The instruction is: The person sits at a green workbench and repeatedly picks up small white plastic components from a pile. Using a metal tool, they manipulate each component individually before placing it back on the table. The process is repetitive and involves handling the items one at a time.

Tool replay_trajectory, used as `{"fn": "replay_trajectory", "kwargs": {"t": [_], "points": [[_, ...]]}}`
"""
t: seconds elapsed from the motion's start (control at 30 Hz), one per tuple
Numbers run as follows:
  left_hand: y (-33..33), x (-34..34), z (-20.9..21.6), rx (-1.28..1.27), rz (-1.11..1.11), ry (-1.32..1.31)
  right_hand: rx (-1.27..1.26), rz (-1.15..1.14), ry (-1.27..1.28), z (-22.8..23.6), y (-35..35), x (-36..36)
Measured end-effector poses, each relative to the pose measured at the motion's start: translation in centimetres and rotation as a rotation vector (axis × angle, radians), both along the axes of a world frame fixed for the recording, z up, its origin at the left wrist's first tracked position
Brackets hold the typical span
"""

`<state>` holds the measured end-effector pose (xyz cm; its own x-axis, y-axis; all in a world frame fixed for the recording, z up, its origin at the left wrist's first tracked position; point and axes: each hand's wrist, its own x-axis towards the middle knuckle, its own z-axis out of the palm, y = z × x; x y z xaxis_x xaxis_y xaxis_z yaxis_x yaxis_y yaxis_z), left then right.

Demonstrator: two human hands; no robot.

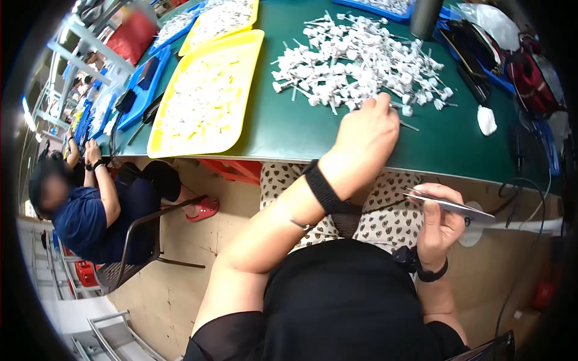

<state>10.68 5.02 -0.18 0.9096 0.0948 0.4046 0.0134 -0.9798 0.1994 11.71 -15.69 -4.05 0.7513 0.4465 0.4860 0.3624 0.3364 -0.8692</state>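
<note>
Pile of loose white stemmed pieces, at one o'clock, spread thick and unordered; judged largely left to work through. Near yellow tray, between ten and eleven o'clock, well covered with small white and yellow pieces; possibly the finished portion, though whether these come from the pile cannot be told. Left hand, at two o'clock, fingers bent down together at the pile's near edge; whether they pinch a piece cannot be told. Right hand, between three and four o'clock, over the lap, pinching a tapered metal tool between thumb and fingers, apart from the pile. Surface: green table, across twelve o'clock. Room: tan floor, towards seven o'clock; co-worker in a navy top, at nine o'clock, seated on a metal-framed chair. Far yellow tray, at eleven o'clock, filled with pale pieces; blue tray, at ten o'clock; dark cylinder, at one o'clock, at the far side of the pile; red clog, between eight and nine o'clock; white wad, towards two o'clock.
</note>
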Motion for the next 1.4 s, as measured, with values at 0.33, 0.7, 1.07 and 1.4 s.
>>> {"fn": "replay_trajectory", "kwargs": {"t": [0.33,0.7,1.07,1.4], "points": [[-1.0,-2.7,-0.6,-0.486,-0.143,-0.424,0.04,-0.083,-0.013,-1.1,-1.0,0.7],[-3.8,-13.6,-4.6,-1.719,-0.131,0.027,0.005,0.157,0.178,-1.0,0.8,-2.1],[-5.2,-14.0,-10.6,-1.637,0.108,0.073,-0.176,0.245,0.345,-4.1,1.8,-4.4],[-4.9,-13.8,-11.2,-1.372,0.085,-0.016,-0.253,0.21,0.267,-4.9,2.2,-4.4]]}}
